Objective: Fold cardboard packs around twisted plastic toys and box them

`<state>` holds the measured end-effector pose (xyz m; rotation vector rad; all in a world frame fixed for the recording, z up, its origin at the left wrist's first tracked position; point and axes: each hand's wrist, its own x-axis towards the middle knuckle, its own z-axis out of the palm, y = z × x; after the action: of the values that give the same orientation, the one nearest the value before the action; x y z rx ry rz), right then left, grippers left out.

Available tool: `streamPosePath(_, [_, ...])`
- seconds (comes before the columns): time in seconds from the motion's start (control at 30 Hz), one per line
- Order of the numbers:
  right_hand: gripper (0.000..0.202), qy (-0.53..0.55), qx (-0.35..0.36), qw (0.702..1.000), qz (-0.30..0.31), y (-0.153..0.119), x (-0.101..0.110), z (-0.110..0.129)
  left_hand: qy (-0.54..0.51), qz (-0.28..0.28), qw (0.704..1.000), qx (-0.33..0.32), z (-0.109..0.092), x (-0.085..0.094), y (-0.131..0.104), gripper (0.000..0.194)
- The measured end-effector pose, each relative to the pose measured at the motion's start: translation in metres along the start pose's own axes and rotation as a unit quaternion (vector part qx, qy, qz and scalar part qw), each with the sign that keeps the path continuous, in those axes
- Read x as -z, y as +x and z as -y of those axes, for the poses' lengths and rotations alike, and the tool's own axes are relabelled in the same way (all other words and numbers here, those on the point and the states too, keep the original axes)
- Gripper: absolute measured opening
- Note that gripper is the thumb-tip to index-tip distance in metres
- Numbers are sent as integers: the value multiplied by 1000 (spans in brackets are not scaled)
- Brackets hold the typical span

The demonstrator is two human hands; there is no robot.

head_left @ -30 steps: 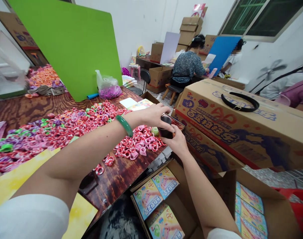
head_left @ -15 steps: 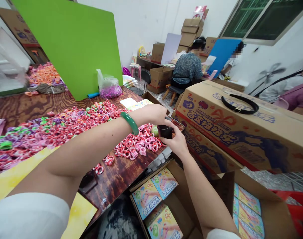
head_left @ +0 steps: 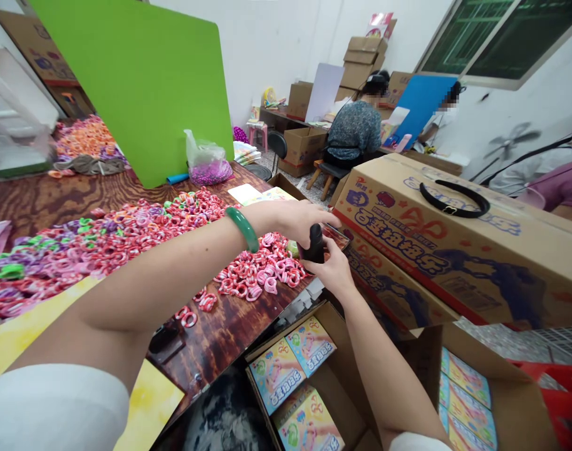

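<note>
My right hand [head_left: 335,268] is curled round a dark cup-like object [head_left: 312,254] at the table's right edge. Over it reaches my left hand [head_left: 309,220], a green bangle [head_left: 242,229] on its wrist, with its fingers stretched to the right and apart. A rounded black piece [head_left: 316,233] rises between the hands by the left thumb; whether it covers the thumb or belongs to the cup, I cannot tell. Red, white and pink rings [head_left: 262,269] lie heaped just left of the hands, beside a small yellow-green round thing [head_left: 292,248].
An open carton [head_left: 335,391] with colourful small boxes [head_left: 276,373] is below the table edge. Large printed cartons [head_left: 393,219] bearing a black headband [head_left: 455,199] stand at right. A green board [head_left: 173,94] rises behind the rings. A person [head_left: 354,128] sits farther back.
My left hand's fingers have lifted off the cup and spread out to the right. The rounded black piece now shows above the cup. My right hand has stayed in place.
</note>
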<state>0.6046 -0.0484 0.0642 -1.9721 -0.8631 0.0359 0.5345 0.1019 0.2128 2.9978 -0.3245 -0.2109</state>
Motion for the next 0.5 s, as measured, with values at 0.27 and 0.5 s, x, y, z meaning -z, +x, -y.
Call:
streamPosePath(0.27, [63, 26, -11, 1000, 9, 0, -2, 3, -24, -6, 993, 113, 2, -6, 1, 57])
streamPosePath(0.5, [59, 36, 0, 999, 8, 1, 18, 11, -68, -107, 988, -83, 11, -6, -13, 65])
